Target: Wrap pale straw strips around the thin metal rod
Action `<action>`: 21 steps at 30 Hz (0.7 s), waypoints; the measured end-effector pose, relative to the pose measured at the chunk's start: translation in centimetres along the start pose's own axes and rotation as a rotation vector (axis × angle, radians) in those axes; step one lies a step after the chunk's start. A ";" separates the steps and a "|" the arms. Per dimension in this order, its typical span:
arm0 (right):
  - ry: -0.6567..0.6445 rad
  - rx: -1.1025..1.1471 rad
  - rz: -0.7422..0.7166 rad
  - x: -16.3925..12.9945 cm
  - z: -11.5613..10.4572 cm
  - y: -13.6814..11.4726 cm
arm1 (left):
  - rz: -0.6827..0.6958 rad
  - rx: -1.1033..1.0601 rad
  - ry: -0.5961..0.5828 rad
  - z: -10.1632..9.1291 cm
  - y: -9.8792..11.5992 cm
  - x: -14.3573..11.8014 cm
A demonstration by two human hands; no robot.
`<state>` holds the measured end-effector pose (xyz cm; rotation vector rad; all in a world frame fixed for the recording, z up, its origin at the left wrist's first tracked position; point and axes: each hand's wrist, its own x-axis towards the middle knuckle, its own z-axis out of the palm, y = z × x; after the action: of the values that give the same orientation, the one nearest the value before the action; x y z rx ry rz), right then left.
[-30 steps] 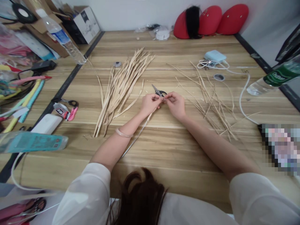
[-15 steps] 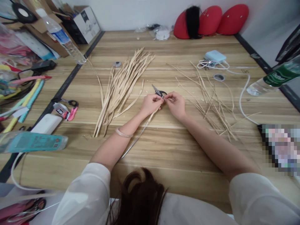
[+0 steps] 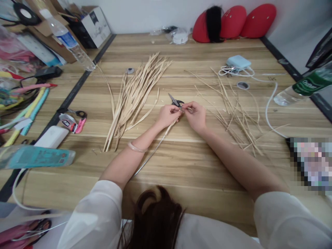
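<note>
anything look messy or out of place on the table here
Mostly the thin straw scraps strewn loosely right of the right hand, unlike the tidy bundle of strips left of the left hand. Scissors lie just behind the hands. Nothing looks spilled or broken.

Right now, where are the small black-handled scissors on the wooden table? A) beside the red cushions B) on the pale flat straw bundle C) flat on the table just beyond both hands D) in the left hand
C: the small black-handled scissors lie flat on the wooden table just beyond the left hand and right hand, which pinch a thin straw strip between them.
</note>
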<state>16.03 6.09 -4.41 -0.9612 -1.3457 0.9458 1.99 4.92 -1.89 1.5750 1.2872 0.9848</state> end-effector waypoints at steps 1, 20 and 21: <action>0.000 0.001 -0.001 0.0 0.0 0.0 | -0.002 0.008 0.001 0.0 0.0 0.0; -0.051 -0.111 -0.066 -0.2 -0.2 0.1 | -0.038 0.031 0.062 0.3 0.3 -0.2; -0.060 -0.130 -0.079 -0.3 -0.2 0.1 | -0.032 0.029 0.062 0.3 0.3 -0.2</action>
<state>16.24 5.84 -4.56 -0.9767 -1.5004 0.8409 2.29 4.62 -1.71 1.5511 1.3709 1.0062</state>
